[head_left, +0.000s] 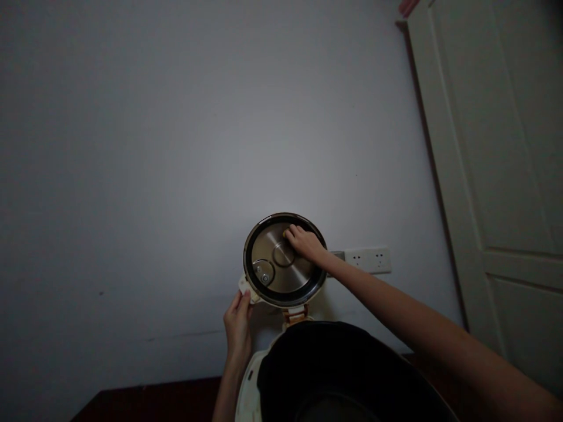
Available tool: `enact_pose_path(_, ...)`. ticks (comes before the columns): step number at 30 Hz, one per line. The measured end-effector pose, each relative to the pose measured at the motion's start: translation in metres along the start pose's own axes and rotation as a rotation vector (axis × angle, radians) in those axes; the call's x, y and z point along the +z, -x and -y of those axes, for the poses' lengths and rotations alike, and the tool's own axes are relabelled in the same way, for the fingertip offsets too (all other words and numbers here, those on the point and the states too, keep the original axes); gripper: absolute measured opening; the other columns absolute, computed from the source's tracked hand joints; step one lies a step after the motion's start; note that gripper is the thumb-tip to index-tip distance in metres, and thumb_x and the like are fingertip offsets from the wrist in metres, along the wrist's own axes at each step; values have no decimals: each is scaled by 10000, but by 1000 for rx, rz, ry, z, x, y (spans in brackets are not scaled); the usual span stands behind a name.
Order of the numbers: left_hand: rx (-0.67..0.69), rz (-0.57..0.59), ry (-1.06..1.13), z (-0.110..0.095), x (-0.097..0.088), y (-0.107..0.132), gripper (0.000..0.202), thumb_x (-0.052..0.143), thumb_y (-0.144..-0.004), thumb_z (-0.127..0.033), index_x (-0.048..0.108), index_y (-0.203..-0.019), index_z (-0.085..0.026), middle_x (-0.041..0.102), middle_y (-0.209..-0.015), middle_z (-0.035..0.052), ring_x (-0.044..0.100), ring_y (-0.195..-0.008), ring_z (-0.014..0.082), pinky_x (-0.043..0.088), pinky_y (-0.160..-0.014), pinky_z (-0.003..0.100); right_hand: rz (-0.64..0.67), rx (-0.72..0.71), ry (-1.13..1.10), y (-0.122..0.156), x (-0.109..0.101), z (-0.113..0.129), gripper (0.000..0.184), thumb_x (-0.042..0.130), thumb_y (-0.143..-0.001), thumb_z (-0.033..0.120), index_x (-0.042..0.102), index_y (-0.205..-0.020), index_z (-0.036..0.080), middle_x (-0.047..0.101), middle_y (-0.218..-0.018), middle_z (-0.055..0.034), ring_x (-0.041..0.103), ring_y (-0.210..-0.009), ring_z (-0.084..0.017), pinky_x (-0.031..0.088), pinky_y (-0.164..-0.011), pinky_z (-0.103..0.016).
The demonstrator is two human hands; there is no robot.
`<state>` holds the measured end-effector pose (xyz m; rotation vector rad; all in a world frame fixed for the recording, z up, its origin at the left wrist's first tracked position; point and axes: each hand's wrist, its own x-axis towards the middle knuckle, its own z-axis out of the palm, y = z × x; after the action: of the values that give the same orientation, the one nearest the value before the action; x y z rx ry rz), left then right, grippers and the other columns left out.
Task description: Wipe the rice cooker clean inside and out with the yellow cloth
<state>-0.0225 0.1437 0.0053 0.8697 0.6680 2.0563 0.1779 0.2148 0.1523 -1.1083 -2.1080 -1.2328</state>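
rice cooker lid (295,282) stands open, upright, metal inner face toward the camera. right hand (307,243) lies on that face, fingers bent, tips on the plate just above-left of the palm, right next to the round centre knob (284,255). can't tell if it grips anything or only presses. small steam valve (264,272) sits below-left of the right hand, clear of it. left hand (238,328) is under the lid's lower-left edge, fingers pointing up, fingertips pinched on the white rim tab (244,286). hinge (295,315) is just right of the left hand, below the right one. dark inner pot (334,363) sits in the white cooker body (248,387), right of the left wrist, under the right forearm. wall socket (368,259) is just beyond the right wrist, on the wall. door (497,176) is well off to the right of both hands. dark table (145,401) is below-left of the left hand.
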Motion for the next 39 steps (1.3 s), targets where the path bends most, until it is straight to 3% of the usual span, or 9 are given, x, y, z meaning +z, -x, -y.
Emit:
enact_pose_path(7, -17, -3, 51, -6, 5, 4, 227, 682, -716, -196, 704, -931, -127, 713, -917, 60, 641, -725, 116, 501, -698, 220, 80, 31, 11, 45, 14, 19, 242, 331, -918, 86, 478, -1110, 95, 527, -1089, -189, 582, -890, -242, 488, -599, -298)
enact_pose_path(14, 4, 3, 15, -3, 4, 1, 217, 676, -725, -214, 701, -928, -142, 707, -938, 49, 648, -789, 136, 498, -730, 233, 164, -415, -70, 70, 19, 50, 183, 371, -953, 164, 538, -1027, 165, 580, -1026, -85, 571, -893, -171, 471, -675, -280)
enact_pose_path(18, -8, 20, 26, -3, 3, 1, 228, 674, -728, -208, 700, -945, -144, 708, -939, 50, 651, -782, 140, 505, -731, 244, 184, -511, -102, 63, 16, 36, 162, 406, -949, 184, 539, -1040, 199, 580, -1027, -56, 555, -886, -147, 450, -656, -261)
enact_pose_path(21, -15, 30, 43, -5, 3, 3, 250, 672, -737, -197, 700, -978, -141, 711, -957, 61, 651, -769, 137, 510, -716, 239, 165, -434, -104, 53, 12, 12, 169, 409, -946, 197, 537, -1057, 206, 567, -1083, -74, 545, -937, -168, 444, -656, -264)
enact_pose_path(25, -11, 11, 51, -5, 3, 2, 255, 679, -732, -186, 703, -979, -128, 711, -968, 72, 647, -759, 123, 505, -704, 219, 80, -142, -95, 34, 8, -13, 207, 381, -925, 152, 511, -1086, 154, 544, -1082, -132, 563, -905, -217, 440, -631, -287)
enact_pose_path(28, 4, 5, 26, -3, 1, 1, 303, 711, -702, -225, 704, -987, -121, 712, -954, 71, 643, -748, 126, 500, -690, 219, -3, 57, -115, 13, 6, -16, 237, 354, -915, 146, 472, -1117, 105, 524, -1057, -165, 577, -822, -225, 435, -614, -304)
enact_pose_path(33, 27, 25, 4, -2, 1, 0, 371, 741, -663, -288, 701, -983, -104, 711, -909, 74, 637, -743, 137, 494, -681, 224, -91, 55, -219, -13, 15, 22, 213, 357, -933, 185, 478, -1094, 114, 526, -1062, -133, 558, -868, -195, 440, -720, -287)
enact_pose_path(36, 19, 24, 21, -3, 2, 1, 386, 748, -653, -293, 695, -989, -110, 708, -901, 65, 634, -728, 133, 498, -678, 228, -110, -66, -278, -7, 24, 57, 185, 409, -917, 168, 505, -1073, 147, 541, -1055, -90, 526, -949, -178, 428, -802, -264)
enact_pose_path(39, 5, 16, 46, -3, 3, 0, 347, 752, -643, -265, 701, -949, -109, 708, -904, 61, 635, -732, 132, 496, -662, 216, -123, -144, -308, 2, 27, 73, 207, 458, -882, 131, 518, -1077, 167, 544, -1070, -77, 501, -984, -183, 426, -820, -269)
